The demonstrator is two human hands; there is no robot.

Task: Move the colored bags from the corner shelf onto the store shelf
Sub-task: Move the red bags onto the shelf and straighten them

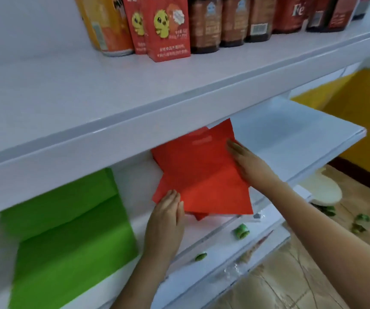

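White metal shelving fills most of the frame, its boards running from the lower left up to the upper right. On the top board, along the upper edge of the frame, stand an orange drink can, red cartons printed with a yellow chick and a row of dark brown bottles with red labels. At the right edge a bright yellow wall meets a dark skirting strip. The lower right shows a tan, marble-patterned tile floor with small green wrapped pieces scattered on it, near a pale cream rounded object. The light is soft and even.
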